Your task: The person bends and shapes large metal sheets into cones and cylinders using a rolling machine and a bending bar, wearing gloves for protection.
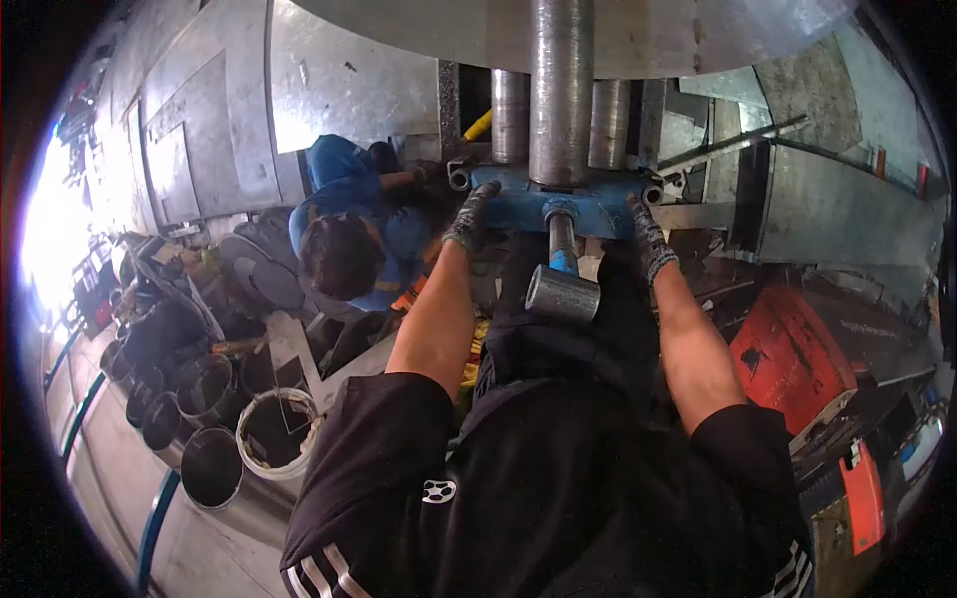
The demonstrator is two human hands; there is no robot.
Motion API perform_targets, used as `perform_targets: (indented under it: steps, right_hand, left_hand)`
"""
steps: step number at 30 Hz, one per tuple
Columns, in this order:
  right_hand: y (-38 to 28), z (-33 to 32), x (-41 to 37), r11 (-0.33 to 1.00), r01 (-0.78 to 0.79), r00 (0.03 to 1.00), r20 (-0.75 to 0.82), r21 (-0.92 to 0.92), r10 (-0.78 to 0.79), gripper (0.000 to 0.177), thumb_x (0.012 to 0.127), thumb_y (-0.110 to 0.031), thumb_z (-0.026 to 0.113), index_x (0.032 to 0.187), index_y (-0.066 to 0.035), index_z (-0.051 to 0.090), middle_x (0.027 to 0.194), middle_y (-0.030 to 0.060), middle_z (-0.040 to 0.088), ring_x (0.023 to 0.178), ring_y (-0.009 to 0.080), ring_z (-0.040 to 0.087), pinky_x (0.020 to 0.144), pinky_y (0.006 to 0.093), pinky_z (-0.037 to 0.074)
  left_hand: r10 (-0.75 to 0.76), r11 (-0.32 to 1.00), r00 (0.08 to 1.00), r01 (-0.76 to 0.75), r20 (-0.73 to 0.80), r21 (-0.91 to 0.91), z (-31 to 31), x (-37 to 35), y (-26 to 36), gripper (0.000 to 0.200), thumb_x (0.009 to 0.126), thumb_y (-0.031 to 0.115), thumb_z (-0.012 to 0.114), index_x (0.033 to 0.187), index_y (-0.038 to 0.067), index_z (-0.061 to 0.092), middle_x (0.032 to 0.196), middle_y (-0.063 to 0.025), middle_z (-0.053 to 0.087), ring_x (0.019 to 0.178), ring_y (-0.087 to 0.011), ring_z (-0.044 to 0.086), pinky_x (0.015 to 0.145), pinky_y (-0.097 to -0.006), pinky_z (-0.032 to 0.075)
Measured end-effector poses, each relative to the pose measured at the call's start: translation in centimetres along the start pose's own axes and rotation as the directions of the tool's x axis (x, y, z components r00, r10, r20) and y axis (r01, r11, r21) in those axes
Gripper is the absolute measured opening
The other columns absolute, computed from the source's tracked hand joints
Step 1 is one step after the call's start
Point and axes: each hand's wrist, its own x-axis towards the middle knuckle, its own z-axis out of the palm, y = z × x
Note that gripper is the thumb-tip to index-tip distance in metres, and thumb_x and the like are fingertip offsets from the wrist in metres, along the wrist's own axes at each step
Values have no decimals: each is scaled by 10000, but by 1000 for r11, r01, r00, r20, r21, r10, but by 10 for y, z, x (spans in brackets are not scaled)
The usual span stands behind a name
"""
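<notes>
Both my hands wear grey knitted gloves and rest at the two ends of a blue metal block. My left hand is at its left end, fingers pressed together on the edge. My right hand lies along the right end, its fingers closed on that edge. A thick steel column stands on the block, between two thinner rods. From the block's front a short shaft runs toward me to a metal cylinder. Above hangs a large round metal plate.
A person in blue crouches at the left, an arm reaching toward the block. Metal pipes and a white bucket stand lower left. A red metal piece lies at the right. Metal sheets lean behind.
</notes>
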Motion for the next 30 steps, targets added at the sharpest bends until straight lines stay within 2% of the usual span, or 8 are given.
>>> perform_targets:
  steps: [6, 12, 15, 17, 19, 22, 26, 30]
  right_hand:
    - [-19, 55, -43, 917, 50, 965, -218, -395, -146, 699, 976, -536, 491, 1504, -99, 357, 1491, 89, 414, 1339, 270, 387, 1093, 376, 362]
    - [0, -19, 34, 914, 117, 989, -40, -389, -144, 744, 955, -555, 487, 1538, -139, 285, 1536, 90, 336, 1350, 279, 348, 1082, 434, 397]
    - [3, 19, 2, 919, 88, 971, -173, -385, -165, 791, 910, -557, 558, 1533, -151, 289, 1545, 98, 300, 1339, 306, 350, 1002, 490, 457]
    - [11, 22, -10, 931, 53, 950, -270, -361, -158, 825, 880, -559, 606, 1530, -159, 292, 1550, 102, 277, 1332, 324, 352, 949, 527, 497]
    - [44, -27, 33, 633, 265, 853, -129, -727, -506, 813, 877, -528, 625, 1522, -160, 293, 1543, 97, 280, 1326, 331, 362, 899, 538, 525]
    - [22, 66, -82, 974, 11, 958, -276, -225, -75, 807, 878, -486, 640, 1521, -164, 274, 1536, 116, 296, 1341, 334, 363, 896, 529, 541]
    - [38, 27, -47, 931, 75, 977, -159, -356, -139, 808, 885, -498, 626, 1518, -132, 282, 1548, 101, 293, 1361, 330, 351, 1015, 518, 469]
    - [32, -26, 11, 326, 107, 762, -134, -939, -634, 835, 874, -611, 573, 1458, -43, 390, 1489, 189, 414, 1382, 337, 393, 1089, 447, 393]
  left_hand:
    - [375, 821, 893, -444, 248, 358, -41, 84, -27, 523, 949, 500, 556, 1351, 164, 552, 1344, -74, 562, 1153, -284, 546, 949, -517, 467]
    - [245, 964, 953, -260, 176, 65, -48, 107, -29, 590, 968, 503, 521, 1404, 108, 489, 1363, -66, 549, 1152, -259, 540, 1004, -423, 448]
    - [518, 707, 812, -583, 267, 401, -23, 42, -17, 589, 957, 522, 533, 1390, 125, 513, 1330, -68, 573, 1127, -264, 557, 963, -435, 472]
    - [32, 996, 995, -39, 94, 74, -10, 9, -6, 689, 908, 519, 592, 1473, 197, 362, 1411, -123, 456, 1246, -380, 478, 835, -618, 487]
    - [23, 996, 995, -32, 100, 87, -17, 21, -10, 650, 904, 517, 598, 1444, 224, 385, 1405, -129, 456, 1208, -365, 509, 840, -607, 495]
    - [128, 985, 984, -141, 126, 100, -12, 11, -8, 632, 901, 541, 592, 1427, 253, 395, 1409, -134, 452, 1176, -362, 527, 829, -616, 493]
    - [100, 983, 994, -107, 54, 148, 1, -3, -1, 628, 911, 542, 574, 1430, 239, 391, 1391, -133, 452, 1176, -352, 516, 847, -630, 483]
    - [236, 923, 968, -249, 80, 294, -5, 5, -19, 636, 902, 542, 581, 1424, 230, 396, 1367, -129, 455, 1177, -351, 505, 881, -629, 472]
